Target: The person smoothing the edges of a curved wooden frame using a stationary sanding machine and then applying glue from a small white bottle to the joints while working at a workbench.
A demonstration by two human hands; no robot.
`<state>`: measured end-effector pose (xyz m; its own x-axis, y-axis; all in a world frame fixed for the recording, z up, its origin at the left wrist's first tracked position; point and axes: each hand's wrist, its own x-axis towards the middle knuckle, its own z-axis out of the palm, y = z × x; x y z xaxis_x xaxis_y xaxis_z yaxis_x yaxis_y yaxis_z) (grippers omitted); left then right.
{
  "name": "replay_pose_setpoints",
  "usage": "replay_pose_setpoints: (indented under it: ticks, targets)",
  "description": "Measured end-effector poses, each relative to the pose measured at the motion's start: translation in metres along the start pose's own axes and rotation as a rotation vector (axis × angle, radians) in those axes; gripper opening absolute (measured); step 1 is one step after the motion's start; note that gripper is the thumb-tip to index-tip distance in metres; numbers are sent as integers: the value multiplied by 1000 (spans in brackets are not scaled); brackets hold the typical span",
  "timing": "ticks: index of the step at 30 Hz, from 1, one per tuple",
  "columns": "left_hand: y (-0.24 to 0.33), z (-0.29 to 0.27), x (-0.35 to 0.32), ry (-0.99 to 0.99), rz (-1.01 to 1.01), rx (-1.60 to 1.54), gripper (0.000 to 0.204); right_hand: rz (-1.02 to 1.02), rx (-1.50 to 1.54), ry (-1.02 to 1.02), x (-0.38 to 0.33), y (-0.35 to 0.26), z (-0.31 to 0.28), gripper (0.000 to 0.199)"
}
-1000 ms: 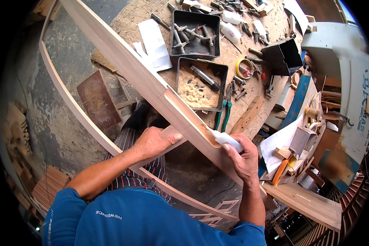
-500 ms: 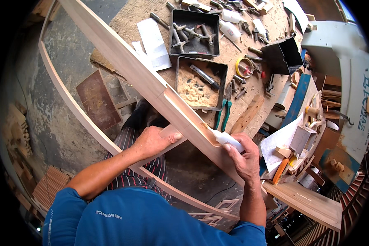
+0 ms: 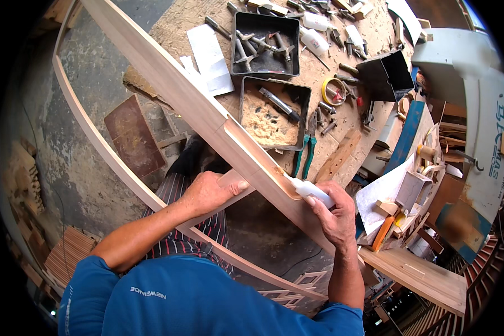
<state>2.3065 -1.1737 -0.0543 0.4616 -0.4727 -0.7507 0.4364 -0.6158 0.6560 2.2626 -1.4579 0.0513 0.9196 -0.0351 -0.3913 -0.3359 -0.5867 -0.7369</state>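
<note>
A white squeeze bottle (image 3: 313, 192) with a narrow nozzle is gripped in my right hand (image 3: 337, 215). Its tip points into a recess cut in a long pale wooden beam (image 3: 207, 126), beside a small brownish patch (image 3: 278, 172) on the wood. My left hand (image 3: 211, 193) is closed round a short wooden crosspiece (image 3: 229, 178) that meets the beam from below, thumb lying along it. A thinner curved wooden rail (image 3: 111, 151) of the same frame runs behind and under my left forearm.
Beyond the beam, a workbench (image 3: 173, 25) carries a black tray of router bits (image 3: 266, 47), a sawdust tray (image 3: 269, 127), green-handled pliers (image 3: 305, 154), yellow tape (image 3: 334, 91) and loose bits. A large machine (image 3: 459, 78) stands at right, near a wooden board (image 3: 414, 274).
Almost nothing differs. My right forearm has shifted very slightly, while the bottle, the beam and my left hand hold the same places.
</note>
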Motion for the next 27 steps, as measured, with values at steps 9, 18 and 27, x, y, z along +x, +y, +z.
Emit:
replay_pose_setpoints:
  ticks: [9,18,27]
  targets:
    - [-9,6,3,54,52,-50,87,2,-8,2,0,0,-1,18]
    - [0,0,-1,3,-16,-14,77,-8,-6,6,1,-1,0,17]
    - [2,-1,-2,-8,-13,-32,78,-1,-12,-2,3,-3,2,17]
